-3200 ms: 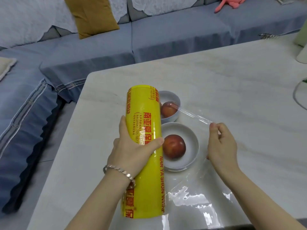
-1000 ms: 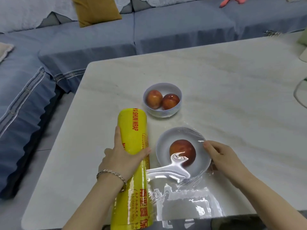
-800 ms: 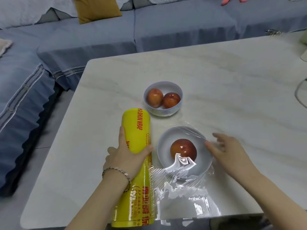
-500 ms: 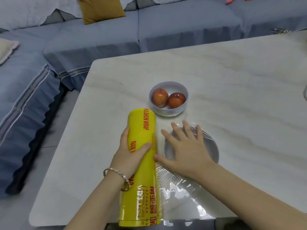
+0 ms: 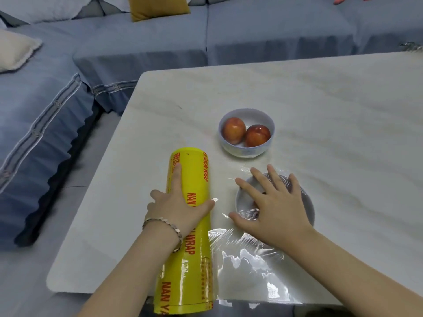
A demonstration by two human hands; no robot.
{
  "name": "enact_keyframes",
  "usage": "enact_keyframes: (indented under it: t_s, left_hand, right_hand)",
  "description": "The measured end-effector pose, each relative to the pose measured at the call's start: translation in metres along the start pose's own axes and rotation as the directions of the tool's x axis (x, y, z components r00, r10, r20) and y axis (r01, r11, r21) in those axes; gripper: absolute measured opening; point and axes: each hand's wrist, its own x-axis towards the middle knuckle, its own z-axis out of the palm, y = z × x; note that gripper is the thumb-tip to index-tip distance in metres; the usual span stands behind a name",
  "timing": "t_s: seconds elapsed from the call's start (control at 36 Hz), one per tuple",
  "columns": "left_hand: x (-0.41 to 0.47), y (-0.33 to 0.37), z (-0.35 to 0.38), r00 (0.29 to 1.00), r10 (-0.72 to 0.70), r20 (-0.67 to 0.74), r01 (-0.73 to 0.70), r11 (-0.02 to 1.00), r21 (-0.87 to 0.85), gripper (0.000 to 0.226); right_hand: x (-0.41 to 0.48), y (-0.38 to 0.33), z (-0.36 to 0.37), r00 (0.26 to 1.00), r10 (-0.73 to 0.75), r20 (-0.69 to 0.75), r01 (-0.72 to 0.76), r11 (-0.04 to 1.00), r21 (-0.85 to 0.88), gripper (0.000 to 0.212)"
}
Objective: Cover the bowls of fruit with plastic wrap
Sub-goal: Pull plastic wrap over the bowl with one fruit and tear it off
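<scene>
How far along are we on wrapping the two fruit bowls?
Nothing is finished. In hand: film is drawn over the near bowl, the right hand pressing it flat, while the left hand steadies the roll. The film still joins the roll, so it needs tearing off and tucking. Left: the far bowl, two fruits inside, looks uncovered.

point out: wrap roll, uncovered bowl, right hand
wrap roll (image 5: pixel 194 179), head view, upper yellow body.
uncovered bowl (image 5: pixel 246 152), head view, near outer wall.
right hand (image 5: pixel 275 205), head view, back of hand.
</scene>
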Motion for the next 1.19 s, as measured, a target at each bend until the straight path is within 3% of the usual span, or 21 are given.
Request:
enact_keyframes:
  t_s: [0.17, 0.31, 0.36, 0.58, 0.72, 0.83, 0.97, 1.08, 1.19]
  left_hand:
    - [0.000, 0.002, 0.000, 1.000, 0.009, -0.003, -0.009, 1.000, 0.005, 0.101]
    - [0.010, -0.003, 0.001, 0.998, 0.067, -0.012, -0.067, 0.950, -0.305, 0.094]
    - [0.015, -0.006, 0.000, 0.997, 0.082, 0.002, -0.076, 0.931, -0.357, 0.098]
    - [0.012, 0.002, -0.002, 0.996, 0.069, 0.058, -0.056, 0.979, -0.197, 0.100]
    - [0.013, 0.000, -0.007, 0.998, 0.064, 0.010, -0.063, 0.997, -0.036, 0.099]
    - [0.015, -0.004, -0.008, 0.996, 0.080, 0.042, -0.076, 0.993, -0.091, 0.100]
    - [0.016, -0.005, -0.003, 0.997, 0.083, 0.001, -0.082, 0.990, -0.115, 0.096]
    - [0.017, -0.014, -0.001, 0.998, 0.067, -0.020, -0.070, 0.980, -0.184, 0.095]
    - [0.016, -0.012, 0.000, 0.997, 0.075, -0.028, -0.079, 0.978, -0.190, 0.096]
  right_hand:
    - [0.000, 0.000, -0.001, 1.000, -0.005, -0.026, 0.005, 1.000, -0.013, 0.066]
    - [0.001, 0.000, -0.001, 1.000, 0.005, -0.031, -0.004, 1.000, 0.009, 0.076]
    - [0.001, -0.001, 0.000, 1.000, 0.012, -0.028, -0.011, 1.000, 0.014, 0.082]
    - [0.001, 0.002, 0.000, 1.000, 0.018, -0.012, -0.018, 1.000, 0.000, 0.087]
    - [0.002, 0.002, 0.000, 0.999, 0.032, 0.000, -0.032, 0.999, -0.040, 0.085]
    - [0.002, 0.001, -0.005, 0.997, 0.064, 0.043, -0.063, 0.998, -0.026, 0.085]
    - [0.013, -0.008, -0.026, 0.983, 0.034, 0.181, -0.049, 0.996, 0.080, 0.104]
    - [0.050, -0.024, -0.039, 0.995, -0.093, 0.038, 0.074, 0.937, 0.340, 0.065]
    - [0.088, -0.044, -0.022, 0.979, -0.107, 0.173, 0.019, 0.895, 0.446, 0.047]
